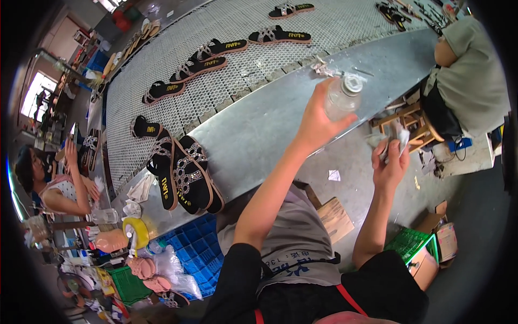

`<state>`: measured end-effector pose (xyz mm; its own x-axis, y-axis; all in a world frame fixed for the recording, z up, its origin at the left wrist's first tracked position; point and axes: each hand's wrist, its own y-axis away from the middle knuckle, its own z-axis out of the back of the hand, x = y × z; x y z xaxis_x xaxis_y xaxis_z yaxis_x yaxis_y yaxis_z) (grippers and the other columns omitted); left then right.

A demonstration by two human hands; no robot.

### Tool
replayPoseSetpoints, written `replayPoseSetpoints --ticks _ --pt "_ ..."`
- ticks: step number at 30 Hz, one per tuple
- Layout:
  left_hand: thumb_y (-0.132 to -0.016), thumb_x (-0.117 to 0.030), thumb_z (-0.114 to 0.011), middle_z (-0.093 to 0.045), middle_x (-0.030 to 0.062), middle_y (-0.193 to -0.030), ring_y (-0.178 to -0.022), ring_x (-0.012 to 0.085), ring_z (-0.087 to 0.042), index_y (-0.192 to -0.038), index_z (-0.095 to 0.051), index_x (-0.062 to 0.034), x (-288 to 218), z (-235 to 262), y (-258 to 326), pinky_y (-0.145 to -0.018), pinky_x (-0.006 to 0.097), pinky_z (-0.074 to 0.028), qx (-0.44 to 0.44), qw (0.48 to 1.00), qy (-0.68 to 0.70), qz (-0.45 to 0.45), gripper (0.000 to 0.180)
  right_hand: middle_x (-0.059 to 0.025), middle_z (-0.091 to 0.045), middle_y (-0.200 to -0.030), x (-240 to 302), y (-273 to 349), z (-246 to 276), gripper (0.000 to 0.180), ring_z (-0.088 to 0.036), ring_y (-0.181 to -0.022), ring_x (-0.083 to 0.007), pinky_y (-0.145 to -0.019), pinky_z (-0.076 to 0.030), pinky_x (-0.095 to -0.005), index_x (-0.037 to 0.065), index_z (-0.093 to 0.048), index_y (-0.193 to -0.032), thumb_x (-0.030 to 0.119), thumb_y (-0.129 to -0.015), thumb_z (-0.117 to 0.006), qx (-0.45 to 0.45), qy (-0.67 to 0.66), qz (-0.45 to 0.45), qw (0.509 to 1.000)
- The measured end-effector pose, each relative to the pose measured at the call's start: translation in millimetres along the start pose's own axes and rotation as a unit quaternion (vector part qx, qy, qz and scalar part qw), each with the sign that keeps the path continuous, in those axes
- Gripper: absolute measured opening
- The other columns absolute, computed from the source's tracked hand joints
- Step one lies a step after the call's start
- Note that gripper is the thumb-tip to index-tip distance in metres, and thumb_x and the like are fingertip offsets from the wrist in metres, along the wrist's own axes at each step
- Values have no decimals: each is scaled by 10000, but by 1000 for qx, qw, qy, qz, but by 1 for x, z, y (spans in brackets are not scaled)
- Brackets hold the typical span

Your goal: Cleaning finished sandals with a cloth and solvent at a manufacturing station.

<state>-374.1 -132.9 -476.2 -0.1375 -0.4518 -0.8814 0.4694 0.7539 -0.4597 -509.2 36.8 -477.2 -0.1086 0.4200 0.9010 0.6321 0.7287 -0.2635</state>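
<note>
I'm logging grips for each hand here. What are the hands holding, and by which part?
The left hand grips a clear plastic bottle around its body, below the cap. The right hand clutches a crumpled whitish cloth by its bunched middle.

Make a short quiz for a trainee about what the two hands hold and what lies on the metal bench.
1. True or false: the left hand holds a clear plastic bottle over the metal bench.
2. What does the right hand grip? A) a crumpled pale cloth B) a black sandal C) a yellow tape roll
3. Fill the gap: the pair of black sandals at the near bench edge has ______ straps.

Key
1. True; the bottle is tilted, its cap on.
2. A, the crumpled pale cloth.
3. Studded, with shiny stones.
</note>
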Motion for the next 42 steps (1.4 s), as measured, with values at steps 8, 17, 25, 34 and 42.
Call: replayPoseSetpoints --ticks 8,17,25,34,42 --pt "-733 -326 -911 -521 196 -1481 -1409 354 -483 -1500 -416 -69 75 9 6 -1159 431 -392 -82 994 -14 75 949 -50 -562 -740 -43 57 12 398 -423 -480 -93 -420 -315 -216 8 -544 -1401 259 -1092 -535 27 40 -163 985" --pt "-931 -399 -658 -552 242 -1409 -1368 416 -469 -1341 -601 -6 -94 191 102 -1153 584 -334 -94 704 -682 175 571 -32 -578 -741 -73 111 8 398 -447 -520 -88 -463 -350 -224 -10 -590 -1367 264 -1080 -564 118 59 -317 939" --pt "-804 -573 -776 -640 249 -1320 -1208 323 -639 -1468 -483 78 -105 386 116 -999 395 -517 -50 770 -408 488 975 -53 -636 -770 -65 132 -40 248 -527 -577 -102 -541 -415 -244 0 -667 -1138 219 -1072 -573 328 37 -365 871" --pt "-829 -356 -797 -535 196 -1482 -1278 242 -581 -1529 -408 76 -165 360 233 -1056 289 -446 -353 904 -67 233 910 -40 -627 -766 -55 168 -67 282 -534 -606 -96 -537 -418 -231 -4 -670 -1204 220 -1058 -581 317 34 -431 844" --pt "-731 -328 -836 -470 312 -1452 -1230 570 -578 -1568 -262 59 -146 161 290 -919 604 -605 -272 841 437 167 1086 -37 -605 -737 -41 169 -97 306 -496 -575 -78 -486 -346 -216 5 -658 -1215 253 -1051 -585 292 7 -398 870"
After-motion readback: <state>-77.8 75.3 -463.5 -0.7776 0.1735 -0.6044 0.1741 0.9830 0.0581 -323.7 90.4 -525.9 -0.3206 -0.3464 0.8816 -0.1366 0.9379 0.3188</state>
